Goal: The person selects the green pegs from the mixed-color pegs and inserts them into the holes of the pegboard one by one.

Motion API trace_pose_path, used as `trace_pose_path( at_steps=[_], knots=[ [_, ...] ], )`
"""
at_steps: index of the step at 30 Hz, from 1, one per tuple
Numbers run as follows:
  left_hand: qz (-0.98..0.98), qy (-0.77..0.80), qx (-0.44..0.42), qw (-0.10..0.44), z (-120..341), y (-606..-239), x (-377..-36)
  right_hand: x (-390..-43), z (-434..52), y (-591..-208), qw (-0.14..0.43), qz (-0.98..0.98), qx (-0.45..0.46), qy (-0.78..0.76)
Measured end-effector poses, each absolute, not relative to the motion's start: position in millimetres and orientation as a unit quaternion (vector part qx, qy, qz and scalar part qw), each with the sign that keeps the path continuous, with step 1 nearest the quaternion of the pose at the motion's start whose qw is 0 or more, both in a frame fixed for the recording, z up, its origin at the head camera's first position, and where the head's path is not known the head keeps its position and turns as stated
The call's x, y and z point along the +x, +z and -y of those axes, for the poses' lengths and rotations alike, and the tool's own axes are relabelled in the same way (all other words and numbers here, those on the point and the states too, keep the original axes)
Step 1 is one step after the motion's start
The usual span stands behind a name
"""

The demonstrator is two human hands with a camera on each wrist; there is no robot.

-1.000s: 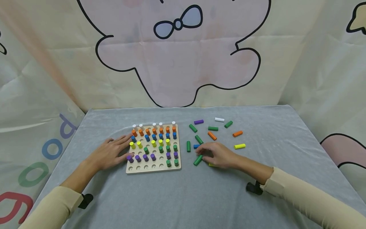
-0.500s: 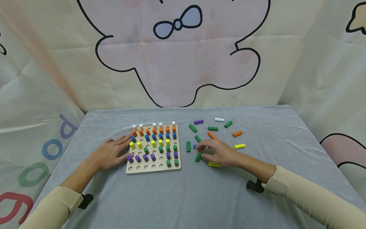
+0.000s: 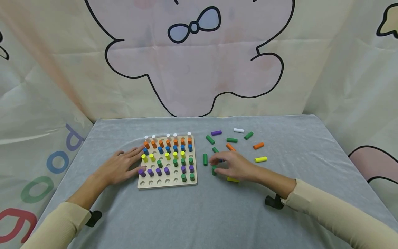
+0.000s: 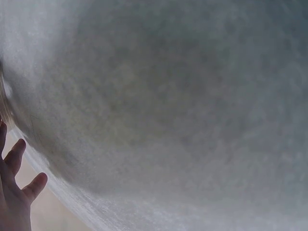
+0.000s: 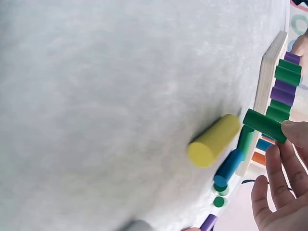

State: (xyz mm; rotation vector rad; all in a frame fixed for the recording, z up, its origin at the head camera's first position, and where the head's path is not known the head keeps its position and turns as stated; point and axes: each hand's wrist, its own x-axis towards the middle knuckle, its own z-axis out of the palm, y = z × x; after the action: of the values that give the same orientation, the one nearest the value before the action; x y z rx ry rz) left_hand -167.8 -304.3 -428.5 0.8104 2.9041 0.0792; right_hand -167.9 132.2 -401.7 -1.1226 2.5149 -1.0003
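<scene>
A wooden pegboard (image 3: 170, 185) stands left of the table's middle, with rows of white, orange, blue, yellow, green and purple pegs upright in it. My left hand (image 3: 122, 167) rests at its left edge, fingers spread. My right hand (image 3: 235, 166) is to the right of the board and pinches a green peg (image 5: 263, 125) by one end, between thumb and fingers; the other end points away from the hand. Below that hand lies a yellow peg (image 3: 233, 179), with a blue peg (image 5: 229, 167) close by. In the left wrist view, only part of the left hand (image 4: 17, 190) shows.
Loose pegs lie right of the board, among them a green peg (image 3: 205, 159), a purple peg (image 3: 216, 132), a white peg (image 3: 238, 130), an orange peg (image 3: 258, 145) and another yellow peg (image 3: 261, 159). A grey cloth (image 3: 161, 218) covers the table; printed curtains surround it.
The right hand has shifted slightly left, and the green peg at its fingertips has turned from slanted to nearly upright in the head view. The left hand and board have stayed put.
</scene>
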Motion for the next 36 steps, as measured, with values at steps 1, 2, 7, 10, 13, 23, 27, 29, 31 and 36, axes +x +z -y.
trace_pose_path(
  at_steps=[1,2,7,10,13,23,27,29,31,36],
  knots=[
    [-0.961,0.027,0.268,0.062,304.3,-428.9,-168.1,-168.3,-130.7,-400.7,0.104,-0.853,-0.384,-0.339],
    [-0.961,0.027,0.269,0.061,304.2,-428.9,-168.0,-169.0,-129.0,-399.5,0.102,-0.852,-0.387,-0.338],
    [-0.96,0.025,0.273,0.059,304.1,-428.5,-167.9,-172.6,-118.0,-390.9,0.093,-0.85,-0.401,-0.33],
    [-0.96,0.025,0.272,0.06,304.3,-427.9,-167.5,-174.2,-110.4,-384.7,0.094,-0.849,-0.407,-0.323],
    [-0.961,0.025,0.27,0.063,304.4,-427.8,-167.5,-175.3,-103.2,-378.5,0.101,-0.85,-0.41,-0.315],
    [-0.961,0.028,0.267,0.064,303.4,-428.7,-167.2,-178.9,-84.8,-359.2,0.103,-0.848,-0.42,-0.306],
    [-0.961,0.03,0.267,0.062,304.3,-429.1,-166.4,-178.5,-75.1,-356.5,0.093,-0.845,-0.436,-0.295],
    [-0.961,0.03,0.267,0.062,304.2,-428.6,-166.3,-178.0,-69.5,-355.4,0.091,-0.843,-0.443,-0.293],
    [-0.961,0.031,0.266,0.063,303.9,-428.1,-166.4,-177.5,-63.7,-354.5,0.094,-0.838,-0.449,-0.295],
    [-0.962,0.03,0.265,0.067,302.8,-427.1,-166.3,-175.7,-50.7,-353.5,0.103,-0.825,-0.463,-0.306]
  ],
)
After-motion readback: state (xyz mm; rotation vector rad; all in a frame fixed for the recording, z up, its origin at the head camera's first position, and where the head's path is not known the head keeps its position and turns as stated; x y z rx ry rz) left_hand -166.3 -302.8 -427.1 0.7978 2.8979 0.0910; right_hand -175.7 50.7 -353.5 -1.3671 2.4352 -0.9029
